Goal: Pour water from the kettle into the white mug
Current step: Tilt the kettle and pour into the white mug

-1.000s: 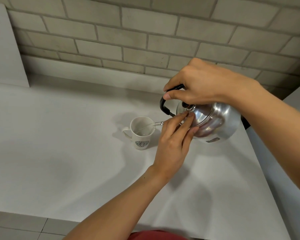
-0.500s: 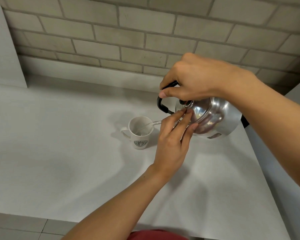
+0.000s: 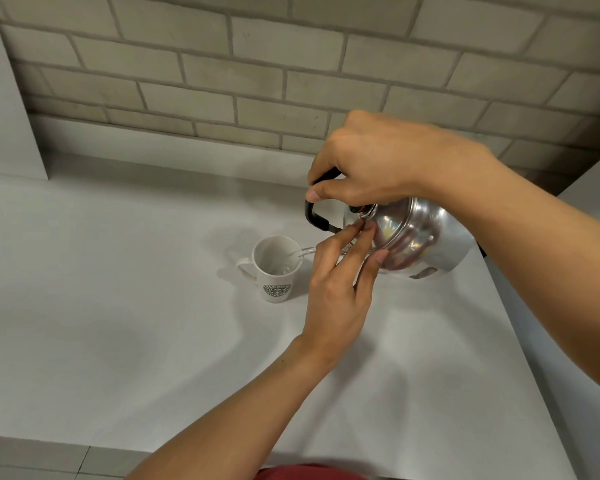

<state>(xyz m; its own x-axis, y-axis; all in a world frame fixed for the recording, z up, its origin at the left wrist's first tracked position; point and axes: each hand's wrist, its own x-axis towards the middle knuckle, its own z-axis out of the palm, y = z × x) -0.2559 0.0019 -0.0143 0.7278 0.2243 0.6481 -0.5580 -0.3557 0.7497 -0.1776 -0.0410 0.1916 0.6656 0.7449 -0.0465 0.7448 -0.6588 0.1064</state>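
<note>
A shiny steel kettle (image 3: 420, 237) hangs tilted to the left above the counter. My right hand (image 3: 378, 161) is shut on its black handle (image 3: 314, 216). My left hand (image 3: 340, 282) presses its fingertips against the kettle's lid, fingers spread. A thin stream of water (image 3: 300, 252) runs from the kettle into the white mug (image 3: 274, 268), which stands upright on the counter with a green logo facing me and its handle to the left. The spout is hidden behind my left hand.
The white counter (image 3: 118, 289) runs to a brick wall (image 3: 257, 81) at the back. A white panel (image 3: 4, 109) stands at the far left. The counter's right edge lies just right of the kettle, its front edge near my body.
The kettle is tipped a little further towards the mug and the stream keeps running. Both hands hold the same grip.
</note>
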